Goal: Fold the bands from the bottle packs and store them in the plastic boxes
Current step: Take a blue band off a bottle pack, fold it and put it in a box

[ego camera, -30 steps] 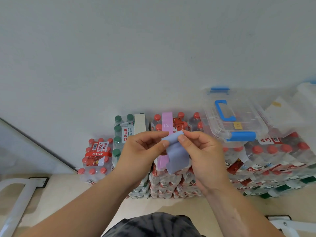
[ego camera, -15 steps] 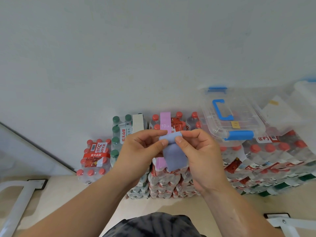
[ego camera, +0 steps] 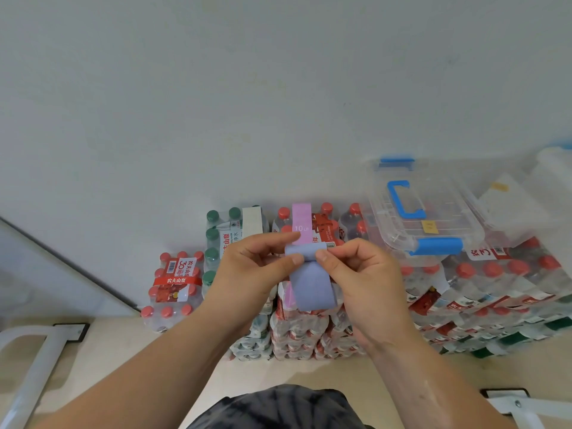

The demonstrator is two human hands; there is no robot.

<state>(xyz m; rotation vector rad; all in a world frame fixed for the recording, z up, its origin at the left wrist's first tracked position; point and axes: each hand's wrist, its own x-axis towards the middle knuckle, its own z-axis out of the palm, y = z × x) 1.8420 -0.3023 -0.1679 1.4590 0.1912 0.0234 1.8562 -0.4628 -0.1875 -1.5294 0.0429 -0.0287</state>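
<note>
I hold a blue-grey band [ego camera: 311, 281] in front of me with both hands, above stacked bottle packs. My left hand [ego camera: 253, 274] pinches its folded top edge from the left, and my right hand [ego camera: 362, 277] pinches the same edge from the right. The rest of the band hangs down between my hands. Behind it a pink band [ego camera: 301, 222] marked "10 LB" wraps a pack of red-capped bottles. A whitish band [ego camera: 251, 219] sits on the green-capped pack. A clear plastic box [ego camera: 418, 212] with blue handle and latches stands shut on the packs at right.
A second clear box [ego camera: 526, 196] lies at the far right. A low pack of red-capped bottles [ego camera: 175, 286] stands on the floor at left. White metal frame legs [ego camera: 28, 366] stand at bottom left, and another white frame leg [ego camera: 523, 410] shows at bottom right. A plain wall rises behind.
My hands have stayed close together on the band's top edge; the fold at the top looks tighter and the hanging part a little shorter.
</note>
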